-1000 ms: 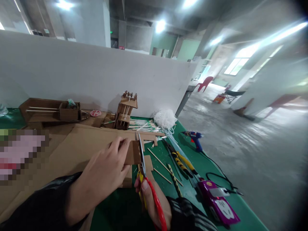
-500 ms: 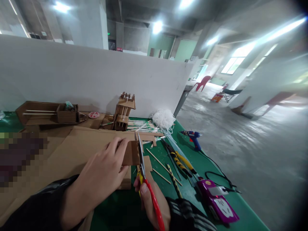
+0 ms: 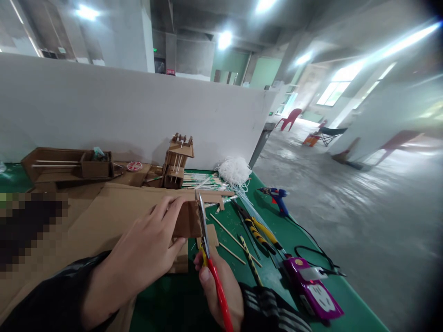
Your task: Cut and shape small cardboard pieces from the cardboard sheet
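My left hand (image 3: 148, 249) is closed on a small piece of cardboard (image 3: 188, 220), with its fingers over the top and the thumb below. In my right hand (image 3: 221, 281) is a pair of scissors (image 3: 218, 281) with red and yellow handles. The scissor blades point away from me and lie along the right edge of the cardboard piece. Cardboard scraps (image 3: 211, 235) lie under and beside the blades. A large cardboard sheet (image 3: 114, 207) spreads beneath and behind my left hand.
Right of the scissors lie wooden sticks (image 3: 226, 234), pliers (image 3: 266, 233), a blue glue gun (image 3: 278, 198) and a purple power strip (image 3: 313, 288). Behind stand a cardboard structure (image 3: 176, 161), a cardboard box (image 3: 69, 163) and a white string bundle (image 3: 234, 170). A white partition (image 3: 138, 106) closes the far side.
The cardboard piece has tilted slightly and shifted a little in my left hand. The scissors have moved slightly, with their blades closer together along its edge.
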A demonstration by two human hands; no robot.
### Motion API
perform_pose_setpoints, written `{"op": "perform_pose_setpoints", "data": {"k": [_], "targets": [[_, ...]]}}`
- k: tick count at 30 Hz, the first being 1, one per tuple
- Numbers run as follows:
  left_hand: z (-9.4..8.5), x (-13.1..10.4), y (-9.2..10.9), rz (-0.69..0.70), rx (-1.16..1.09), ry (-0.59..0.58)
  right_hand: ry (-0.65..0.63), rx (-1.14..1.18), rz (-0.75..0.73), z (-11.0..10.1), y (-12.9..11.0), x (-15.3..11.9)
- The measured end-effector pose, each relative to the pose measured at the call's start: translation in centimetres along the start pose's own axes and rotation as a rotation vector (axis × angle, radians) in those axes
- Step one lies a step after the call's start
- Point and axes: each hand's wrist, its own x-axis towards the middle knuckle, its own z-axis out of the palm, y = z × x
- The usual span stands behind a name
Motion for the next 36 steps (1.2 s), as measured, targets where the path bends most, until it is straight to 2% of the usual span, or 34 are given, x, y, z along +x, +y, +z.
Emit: {"op": "perform_pose_setpoints", "data": {"k": [14,21,29,36], "targets": [[-0.4,-0.3,0.9,0.0,0.117,-0.006,0.042,-0.069,0.025,0.2,-0.1,0.4],[-0.6,-0.3,1.0,-0.013,0.107,-0.056,0.017,-0.095,0.064,0.1,-0.1,0.5],[-0.3,-0.1,0.8,-0.04,0.108,-0.1,-0.065,-0.097,0.241,-0.1,-0.2,0.6],[0.4,0.5,0.5,-0.065,0.095,-0.181,-0.105,-0.032,0.298,-0.1,1.1,0.9]]}}
